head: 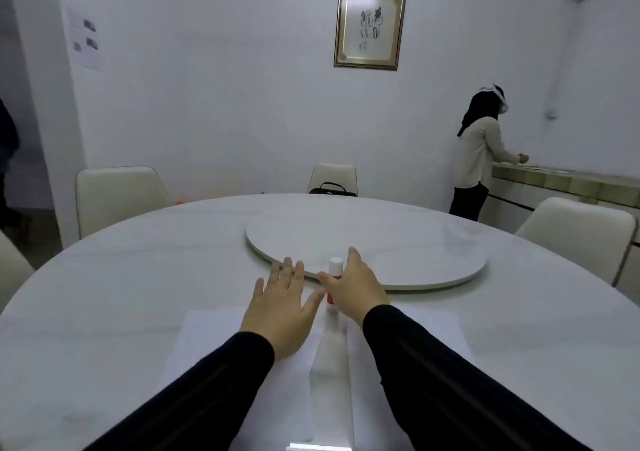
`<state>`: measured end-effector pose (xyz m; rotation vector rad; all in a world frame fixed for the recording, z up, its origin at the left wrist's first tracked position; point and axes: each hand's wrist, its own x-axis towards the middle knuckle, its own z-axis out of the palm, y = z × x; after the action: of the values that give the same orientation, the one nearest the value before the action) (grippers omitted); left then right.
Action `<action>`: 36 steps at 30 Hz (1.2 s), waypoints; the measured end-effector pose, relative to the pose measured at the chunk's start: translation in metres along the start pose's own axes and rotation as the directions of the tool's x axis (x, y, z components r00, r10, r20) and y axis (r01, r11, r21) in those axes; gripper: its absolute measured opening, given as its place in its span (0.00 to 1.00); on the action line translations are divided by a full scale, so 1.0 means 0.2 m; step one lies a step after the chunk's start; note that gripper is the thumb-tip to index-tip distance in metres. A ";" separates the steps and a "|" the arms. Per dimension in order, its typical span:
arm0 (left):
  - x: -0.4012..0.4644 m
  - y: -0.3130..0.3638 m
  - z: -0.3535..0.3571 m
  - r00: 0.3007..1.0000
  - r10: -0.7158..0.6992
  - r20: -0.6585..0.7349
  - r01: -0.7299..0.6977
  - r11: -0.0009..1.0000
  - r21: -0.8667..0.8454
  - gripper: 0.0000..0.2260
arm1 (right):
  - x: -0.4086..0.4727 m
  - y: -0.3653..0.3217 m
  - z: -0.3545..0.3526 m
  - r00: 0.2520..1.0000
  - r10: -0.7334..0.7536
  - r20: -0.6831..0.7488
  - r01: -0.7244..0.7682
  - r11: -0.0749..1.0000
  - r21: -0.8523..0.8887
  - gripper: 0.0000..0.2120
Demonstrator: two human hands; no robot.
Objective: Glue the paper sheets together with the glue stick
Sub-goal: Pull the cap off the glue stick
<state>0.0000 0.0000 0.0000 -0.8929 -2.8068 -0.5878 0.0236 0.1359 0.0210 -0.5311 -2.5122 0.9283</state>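
A glue stick [335,266] with a white cap and red body stands upright on the white round table [104,295], just in front of the turntable. My right hand [356,289] reaches around it: the thumb lies across its left side and the fingers stretch past its right, not curled shut. My left hand [282,307] hovers beside it, palm down with fingers spread. Two white paper sheets lie flat near me, the left sheet [207,340] under my left forearm and the right sheet [436,329] under my right, with a narrow gap between them.
A round white turntable [398,243] sits at the table's middle. Cream chairs [114,194] ring the table, and a black bag [332,189] rests on the far one. A person [479,153] stands at a counter at the right wall.
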 end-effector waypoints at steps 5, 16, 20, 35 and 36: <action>0.04 -0.06 0.06 0.997 -0.082 0.014 0.083 0.987 -0.138 0.28 | 0.09 0.01 0.08 0.995 0.089 -0.049 -0.083 0.989 0.121 0.22; 0.07 0.06 -0.05 0.996 0.014 -0.092 -0.067 0.792 -0.607 0.23 | 0.04 -0.13 -0.13 0.997 -0.075 -0.024 0.079 0.930 0.358 0.16; -0.01 0.20 -0.12 0.959 0.040 -0.280 -0.243 0.625 -0.742 0.04 | -0.08 -0.24 -0.28 0.982 -0.173 -0.080 0.190 0.894 0.405 0.14; -0.23 0.32 -0.32 0.997 0.019 -0.078 -0.077 -0.043 -0.996 0.12 | -0.29 -0.26 -0.48 0.964 -0.266 -0.008 0.166 0.581 0.797 0.12; -0.24 0.32 -0.34 0.995 0.098 -0.019 -0.001 -0.175 -0.985 0.13 | -0.29 -0.26 -0.49 0.951 -0.310 0.023 0.152 0.528 0.836 0.13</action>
<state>0.0763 -0.0049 0.0703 -1.0361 -1.5948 -3.0026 0.1108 0.1226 0.1103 0.2121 -1.8399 1.9197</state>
